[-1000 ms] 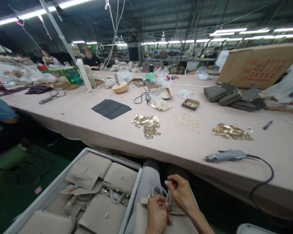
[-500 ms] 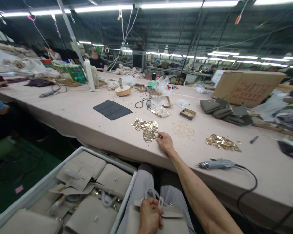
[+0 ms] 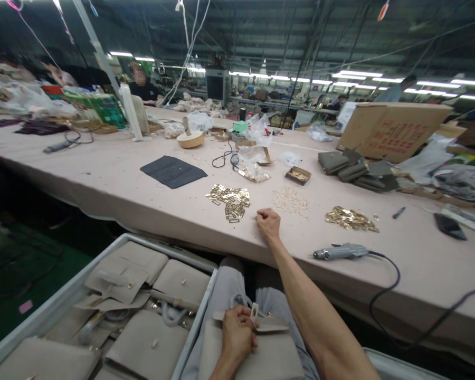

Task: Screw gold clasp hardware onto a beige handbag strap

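Note:
My left hand (image 3: 236, 333) is closed on the flap of a beige bag (image 3: 261, 353) lying on my lap, pinching a small strap tab. My right hand (image 3: 268, 221) is stretched out onto the pink table (image 3: 114, 179), fingers curled shut just right of a pile of gold metal buckles (image 3: 230, 199). What the right fingers hold, if anything, is hidden. A scatter of tiny gold screws (image 3: 290, 200) lies just beyond the hand.
A grey electric screwdriver (image 3: 340, 252) with a black cord lies at the table edge to the right. Another gold hardware pile (image 3: 350, 218), grey wallets (image 3: 352, 168) and a cardboard box (image 3: 396, 131) sit further right. A tray of beige bags (image 3: 134, 311) stands at my left. A person sits far back.
My right hand left the bag on my lap, reached to the buckle pile on the table, and has now drawn slightly right of it with fingers closed. The left hand kept holding the bag.

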`<action>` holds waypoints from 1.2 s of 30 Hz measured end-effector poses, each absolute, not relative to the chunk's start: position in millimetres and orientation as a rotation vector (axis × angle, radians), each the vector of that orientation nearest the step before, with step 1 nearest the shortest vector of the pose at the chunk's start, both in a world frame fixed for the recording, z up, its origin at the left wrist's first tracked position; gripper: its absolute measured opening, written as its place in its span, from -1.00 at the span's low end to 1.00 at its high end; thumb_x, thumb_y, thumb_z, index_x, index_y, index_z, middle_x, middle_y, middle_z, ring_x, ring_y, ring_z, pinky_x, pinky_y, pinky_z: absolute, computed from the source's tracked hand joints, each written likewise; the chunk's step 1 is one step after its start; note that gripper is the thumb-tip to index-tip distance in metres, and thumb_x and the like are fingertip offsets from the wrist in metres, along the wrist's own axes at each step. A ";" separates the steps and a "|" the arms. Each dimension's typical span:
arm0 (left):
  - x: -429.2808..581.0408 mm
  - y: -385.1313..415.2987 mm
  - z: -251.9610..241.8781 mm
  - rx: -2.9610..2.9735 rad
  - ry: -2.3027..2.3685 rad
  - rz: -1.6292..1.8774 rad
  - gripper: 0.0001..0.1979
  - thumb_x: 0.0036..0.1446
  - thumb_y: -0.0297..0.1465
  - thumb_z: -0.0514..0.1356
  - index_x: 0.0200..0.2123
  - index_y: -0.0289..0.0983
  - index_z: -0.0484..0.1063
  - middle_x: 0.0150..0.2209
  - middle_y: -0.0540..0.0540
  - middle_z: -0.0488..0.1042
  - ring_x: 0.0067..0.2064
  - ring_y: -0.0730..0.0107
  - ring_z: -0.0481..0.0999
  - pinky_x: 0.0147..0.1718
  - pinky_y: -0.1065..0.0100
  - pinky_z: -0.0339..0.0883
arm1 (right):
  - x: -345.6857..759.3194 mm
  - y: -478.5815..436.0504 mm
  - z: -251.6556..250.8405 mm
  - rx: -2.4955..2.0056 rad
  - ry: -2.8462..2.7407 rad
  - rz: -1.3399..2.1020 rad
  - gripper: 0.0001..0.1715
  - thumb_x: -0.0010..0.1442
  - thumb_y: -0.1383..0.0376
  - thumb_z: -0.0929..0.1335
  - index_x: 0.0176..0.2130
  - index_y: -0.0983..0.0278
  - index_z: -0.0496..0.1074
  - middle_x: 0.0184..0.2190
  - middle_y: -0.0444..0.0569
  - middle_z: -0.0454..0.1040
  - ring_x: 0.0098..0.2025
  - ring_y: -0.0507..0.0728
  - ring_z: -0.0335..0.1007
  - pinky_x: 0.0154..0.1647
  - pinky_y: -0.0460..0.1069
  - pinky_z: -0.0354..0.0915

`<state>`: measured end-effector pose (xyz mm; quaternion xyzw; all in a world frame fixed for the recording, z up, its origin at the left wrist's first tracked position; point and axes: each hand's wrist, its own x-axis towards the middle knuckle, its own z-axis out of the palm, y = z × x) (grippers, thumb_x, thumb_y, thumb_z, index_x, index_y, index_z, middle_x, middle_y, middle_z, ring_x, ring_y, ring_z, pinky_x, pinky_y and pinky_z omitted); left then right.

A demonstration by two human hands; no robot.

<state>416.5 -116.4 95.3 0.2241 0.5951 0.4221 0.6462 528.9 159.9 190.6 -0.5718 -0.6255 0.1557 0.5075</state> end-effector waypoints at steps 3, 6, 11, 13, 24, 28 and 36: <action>415.6 -117.9 97.2 0.624 1.398 0.973 -0.80 -0.18 -0.34 0.35 -0.50 -0.25 0.40 -0.51 -0.06 0.56 -0.79 0.42 0.36 -0.86 0.46 -0.04 | 530.8 157.3 195.2 -1.352 -1.470 0.414 -0.78 0.06 0.35 0.33 -0.40 0.25 0.61 -0.26 0.02 0.62 -0.19 0.18 0.52 -0.06 0.03 0.41; 414.8 -118.1 99.3 0.650 1.403 0.968 -0.80 -0.15 -0.32 0.34 -0.48 -0.25 0.39 -0.51 -0.07 0.56 -0.79 0.42 0.36 -0.86 0.47 -0.01 | 532.2 156.6 199.3 -1.327 -1.416 0.414 -0.79 0.08 0.32 0.35 -0.37 0.27 0.61 -0.24 0.05 0.62 -0.18 0.17 0.53 -0.05 0.04 0.42; 414.2 -116.7 103.7 0.691 1.410 0.969 -0.83 -0.11 -0.33 0.32 -0.48 -0.26 0.40 -0.54 -0.09 0.56 -0.78 0.41 0.37 -0.86 0.47 0.06 | 536.4 134.3 207.0 -1.243 -1.193 0.601 -0.58 0.09 0.20 0.47 -0.08 0.37 0.58 -0.17 0.12 0.61 -0.25 0.16 0.52 -0.13 0.08 0.48; 414.2 -117.6 107.4 0.676 1.405 0.974 -0.82 -0.09 -0.33 0.34 -0.47 -0.27 0.41 -0.57 -0.07 0.55 -0.77 0.40 0.37 -0.85 0.47 0.11 | 539.8 104.8 208.4 -1.136 -1.120 0.743 -0.59 0.05 0.15 0.54 -0.15 0.35 0.59 -0.12 0.14 0.61 -0.21 0.17 0.54 -0.12 0.09 0.50; 415.8 -114.7 99.6 0.705 1.339 0.892 -0.63 0.09 -0.17 0.34 -0.28 -0.42 0.64 -0.68 -0.07 0.50 -0.72 0.44 0.40 -0.71 0.46 0.30 | 580.7 -64.4 140.9 -1.274 -1.100 1.268 -0.67 0.09 0.12 0.58 -0.23 0.29 0.66 -0.42 -0.01 0.57 -0.47 0.09 0.44 -0.43 0.00 0.40; 418.1 -114.0 101.1 0.746 1.312 0.878 -0.65 0.12 -0.22 0.31 -0.25 -0.44 0.64 -0.65 -0.11 0.54 -0.69 0.41 0.46 -0.69 0.46 0.33 | 590.3 -77.4 112.6 -1.358 -1.111 1.301 -0.65 0.10 0.10 0.57 -0.21 0.29 0.66 -0.41 -0.01 0.58 -0.45 0.08 0.42 -0.42 -0.03 0.37; 418.2 -116.0 102.5 0.705 1.276 0.901 -0.59 0.14 -0.25 0.30 -0.07 -0.45 0.65 -0.62 -0.11 0.57 -0.66 0.40 0.51 -0.62 0.44 0.41 | 577.6 -81.1 112.8 -1.354 -1.088 1.498 -0.69 0.09 0.10 0.56 -0.27 0.29 0.63 -0.49 -0.01 0.57 -0.51 0.11 0.48 -0.46 -0.03 0.43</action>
